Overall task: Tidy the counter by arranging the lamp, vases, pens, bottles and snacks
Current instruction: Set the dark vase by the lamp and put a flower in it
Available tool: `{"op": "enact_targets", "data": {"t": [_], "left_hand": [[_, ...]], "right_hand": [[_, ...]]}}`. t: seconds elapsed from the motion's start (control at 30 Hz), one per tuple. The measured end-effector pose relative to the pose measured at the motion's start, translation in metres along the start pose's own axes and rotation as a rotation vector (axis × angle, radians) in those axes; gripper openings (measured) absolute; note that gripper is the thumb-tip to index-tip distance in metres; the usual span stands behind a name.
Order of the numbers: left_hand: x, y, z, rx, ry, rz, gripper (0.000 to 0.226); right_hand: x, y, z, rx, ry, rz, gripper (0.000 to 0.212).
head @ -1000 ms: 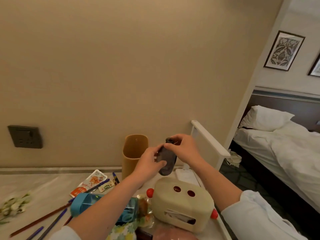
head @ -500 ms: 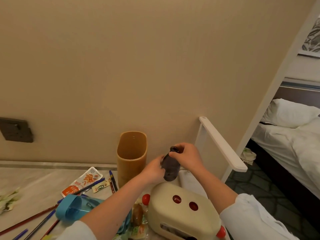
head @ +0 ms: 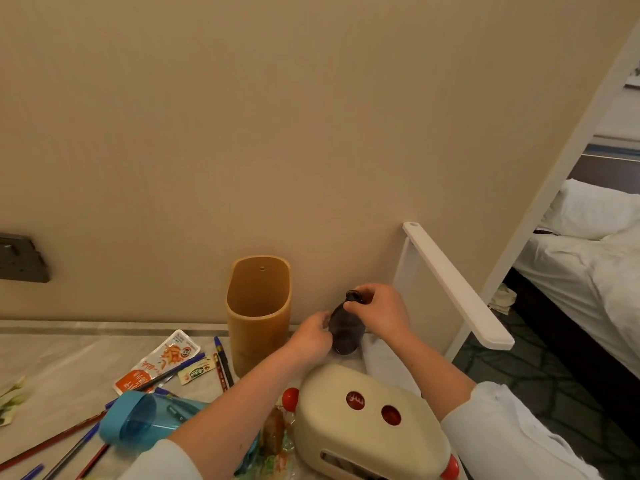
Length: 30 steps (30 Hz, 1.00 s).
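Note:
A small dark vase (head: pixel 344 332) stands upright at the back of the counter (head: pixel 62 355), close to the wall. My right hand (head: pixel 379 311) grips its neck and my left hand (head: pixel 310 336) holds its left side. A tan oval holder (head: pixel 258 313) stands just left of the vase. To the vase's right rises a white desk lamp (head: pixel 453 289), its base (head: pixel 384 362) on the counter. Pens and pencils (head: pixel 221 362) lie scattered at the left, beside snack packets (head: pixel 157 363). A blue bottle (head: pixel 145 420) lies on its side.
A cream tissue box with red knobs (head: pixel 370 420) sits in front of the vase. A wrapped snack (head: pixel 275 434) lies beside it. White flowers (head: pixel 10 396) rest at the far left. A wall socket (head: pixel 20 258) is at left. A bed (head: pixel 588 265) is beyond the counter's right end.
Both hands have lowered the dark vase from mid-air down to the counter by the wall. My view has swung left and down.

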<state>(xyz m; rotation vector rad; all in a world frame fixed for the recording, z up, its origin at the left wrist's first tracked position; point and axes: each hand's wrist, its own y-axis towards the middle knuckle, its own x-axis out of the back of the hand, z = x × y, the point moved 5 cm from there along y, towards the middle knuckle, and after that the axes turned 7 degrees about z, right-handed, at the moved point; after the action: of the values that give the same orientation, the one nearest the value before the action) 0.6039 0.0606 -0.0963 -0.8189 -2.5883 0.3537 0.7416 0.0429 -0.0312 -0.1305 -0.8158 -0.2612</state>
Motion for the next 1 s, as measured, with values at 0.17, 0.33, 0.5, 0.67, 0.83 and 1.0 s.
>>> {"op": "enact_targets", "data": {"t": [0.17, 0.33, 0.5, 0.67, 0.83, 1.0], "left_hand": [[0.001, 0.001, 0.000, -0.002, 0.000, -0.005, 0.051], [-0.001, 0.003, 0.001, 0.010, -0.018, 0.016, 0.052], [-0.001, 0.001, 0.003, 0.017, -0.013, 0.016, 0.048], [0.004, -0.006, -0.002, 0.012, -0.006, -0.017, 0.053], [0.014, -0.030, -0.018, -0.116, -0.019, -0.072, 0.052], [0.035, -0.080, -0.032, -0.327, -0.082, -0.206, 0.036]], "right_hand": [[-0.001, 0.003, -0.001, -0.005, -0.010, -0.004, 0.029], [0.000, 0.004, -0.002, -0.010, -0.011, -0.001, 0.028], [0.000, 0.001, -0.001, 0.004, -0.036, -0.006, 0.039], [0.002, -0.005, -0.001, 0.016, -0.042, -0.005, 0.054], [0.011, -0.025, 0.017, 0.102, -0.028, -0.099, 0.052], [0.011, -0.057, 0.049, 0.231, 0.197, -0.189, 0.022]]}}
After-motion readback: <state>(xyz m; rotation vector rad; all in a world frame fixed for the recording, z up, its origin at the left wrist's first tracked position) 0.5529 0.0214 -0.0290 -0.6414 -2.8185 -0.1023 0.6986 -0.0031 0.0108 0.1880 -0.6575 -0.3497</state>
